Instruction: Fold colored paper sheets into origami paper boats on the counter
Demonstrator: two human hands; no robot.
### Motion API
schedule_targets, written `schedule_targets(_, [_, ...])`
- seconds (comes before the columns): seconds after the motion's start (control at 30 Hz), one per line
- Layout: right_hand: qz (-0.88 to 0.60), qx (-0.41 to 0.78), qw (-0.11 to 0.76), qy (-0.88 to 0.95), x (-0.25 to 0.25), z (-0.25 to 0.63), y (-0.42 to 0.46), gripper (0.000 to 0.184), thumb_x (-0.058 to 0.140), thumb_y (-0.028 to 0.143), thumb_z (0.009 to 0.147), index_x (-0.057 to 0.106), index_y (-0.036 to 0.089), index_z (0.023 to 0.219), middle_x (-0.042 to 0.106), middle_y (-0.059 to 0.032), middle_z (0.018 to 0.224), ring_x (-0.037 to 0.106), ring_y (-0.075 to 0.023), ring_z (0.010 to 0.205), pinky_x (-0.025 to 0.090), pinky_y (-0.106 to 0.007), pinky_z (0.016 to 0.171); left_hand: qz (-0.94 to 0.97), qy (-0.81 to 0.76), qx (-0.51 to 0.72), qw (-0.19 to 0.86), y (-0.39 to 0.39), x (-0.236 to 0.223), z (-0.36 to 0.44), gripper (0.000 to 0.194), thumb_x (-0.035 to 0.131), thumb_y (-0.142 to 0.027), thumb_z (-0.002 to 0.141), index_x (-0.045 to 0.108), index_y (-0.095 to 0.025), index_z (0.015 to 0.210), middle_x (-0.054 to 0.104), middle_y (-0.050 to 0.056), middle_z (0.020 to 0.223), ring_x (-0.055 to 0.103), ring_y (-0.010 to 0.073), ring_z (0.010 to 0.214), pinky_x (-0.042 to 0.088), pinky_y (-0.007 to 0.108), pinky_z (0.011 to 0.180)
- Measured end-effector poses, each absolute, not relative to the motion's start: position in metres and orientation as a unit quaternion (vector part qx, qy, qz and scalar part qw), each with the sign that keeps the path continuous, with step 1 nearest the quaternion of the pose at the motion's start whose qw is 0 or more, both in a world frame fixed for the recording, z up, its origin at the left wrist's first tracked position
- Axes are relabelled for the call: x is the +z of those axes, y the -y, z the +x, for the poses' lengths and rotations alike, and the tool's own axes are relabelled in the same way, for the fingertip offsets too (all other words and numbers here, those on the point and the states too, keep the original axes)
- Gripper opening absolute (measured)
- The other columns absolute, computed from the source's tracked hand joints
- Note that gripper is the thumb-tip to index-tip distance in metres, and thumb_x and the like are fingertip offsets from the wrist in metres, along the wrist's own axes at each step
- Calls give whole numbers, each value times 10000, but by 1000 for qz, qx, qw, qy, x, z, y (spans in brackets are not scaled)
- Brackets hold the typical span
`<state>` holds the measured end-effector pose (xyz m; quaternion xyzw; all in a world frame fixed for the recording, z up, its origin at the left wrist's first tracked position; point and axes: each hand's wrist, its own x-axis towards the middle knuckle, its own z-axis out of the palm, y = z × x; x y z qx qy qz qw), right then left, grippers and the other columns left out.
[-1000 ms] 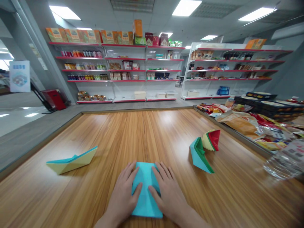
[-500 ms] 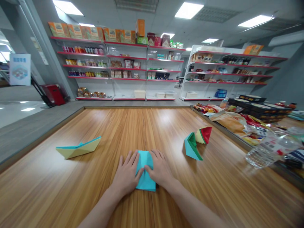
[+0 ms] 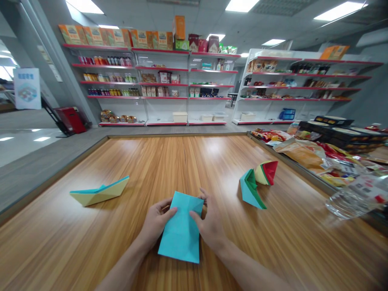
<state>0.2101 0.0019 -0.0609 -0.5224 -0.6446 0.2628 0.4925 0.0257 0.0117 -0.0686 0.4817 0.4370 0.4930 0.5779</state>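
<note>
A folded sheet of blue paper (image 3: 182, 230) with visible creases is tilted up off the wooden table, between my two hands. My left hand (image 3: 157, 222) grips its left edge, thumb on top and fingers curled underneath. On the opposite edge, my right hand (image 3: 211, 222) pinches the paper with the thumb on its face and the fingers behind. A yellow and blue paper boat (image 3: 100, 193) rests off to the left. To the right stand a blue and green folded paper piece (image 3: 251, 190) and a yellow, green and red one (image 3: 266, 173), close together.
A clear plastic bottle (image 3: 354, 198) lies at the right edge of the table (image 3: 145, 157). Beyond that edge are snack packets (image 3: 303, 155) and black boxes (image 3: 336, 135). Stocked shelves (image 3: 163, 85) line the back, and a red cart (image 3: 71, 120) stands far left.
The blue paper lay flat under both pressing hands; now it is lifted and tilted, its face more exposed. My fingers have moved from lying on top to holding its two edges.
</note>
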Motion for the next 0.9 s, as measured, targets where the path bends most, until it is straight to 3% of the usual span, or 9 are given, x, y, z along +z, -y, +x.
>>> schedule_targets(0.07, [-522,294,507,620,-62,210,-4,680,629,241,732,317,192,1335,523,-97,1168,542,-239,1069,457,-396,926,455,-430,511,590,-14,-67,27,409,686,-370,740,619,-106,1045,679,122,1004,656,227,846,523,331,745])
schedule_targets(0.17, [-479,363,517,609,-63,211,-6,695,669,299,735,331,224,1338,488,-114,1272,537,-254,1109,474,-411,910,431,-425,551,574,-15,-66,32,335,664,-391,765,584,-134,964,691,79,867,648,176,703,508,270,630])
schedule_targets(0.27, [-404,460,511,604,-64,212,-7,704,614,313,806,237,259,1398,570,-96,1189,612,-225,987,515,-410,835,439,-436,531,578,-15,-66,36,331,622,-440,791,540,-157,941,645,15,686,571,130,520,443,224,486])
schedule_targets(0.37, [-380,485,501,607,-63,211,-7,743,586,306,836,147,276,1434,621,-63,1111,636,-205,913,519,-414,825,479,-468,529,521,-15,-68,36,317,580,-460,817,533,-154,749,527,-36,567,462,85,465,352,183,433])
schedule_targets(0.5, [-371,507,484,609,-62,212,-7,694,616,330,817,245,266,1400,620,-61,1127,632,-206,917,529,-391,798,491,-496,547,462,-16,-68,35,383,528,-479,841,534,-146,652,509,-21,577,456,93,520,347,185,464])
schedule_targets(0.63, [-366,530,476,599,-62,213,-9,487,627,337,808,422,229,1236,650,-55,987,641,-193,816,538,-339,691,480,-468,525,525,-14,-64,36,344,594,-479,789,622,-136,810,627,26,678,554,141,573,429,225,516])
schedule_targets(0.77, [-359,531,473,604,-63,213,-9,393,634,300,806,457,219,1147,636,-60,991,632,-188,836,528,-317,679,488,-450,501,555,-11,-61,37,367,717,-392,701,650,-121,939,692,93,870,635,200,723,496,279,642])
schedule_targets(0.9, [-355,531,470,610,-64,213,-9,375,636,274,806,458,221,1132,626,-57,999,626,-180,836,518,-307,677,468,-465,514,548,-12,-63,37,336,686,-436,721,661,-119,831,679,70,749,613,173,626,458,240,542])
